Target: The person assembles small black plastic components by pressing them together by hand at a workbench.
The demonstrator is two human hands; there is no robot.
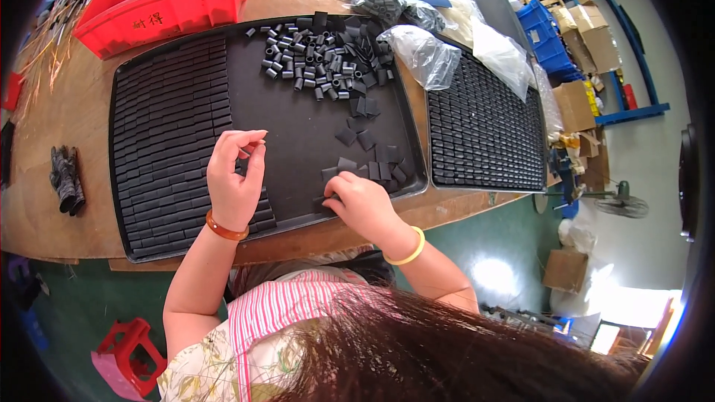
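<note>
My left hand is over the black tray, beside tight rows of small black pieces. Its thumb and fingers are curled together; a dark bit shows among them, too small to name. Lower on the tray's right part, my right hand has its fingers bent in a pinch next to scattered flat black squares. Whatever those fingertips hold is hidden against the dark tray. Short black tubes lie in a loose heap at the tray's far side, with more flat squares to their right.
A red bin stands at the far left, and dark gloves lie at the table's left. Another tray full of black pieces sits to the right, with plastic bags around it. A red stool is on the floor.
</note>
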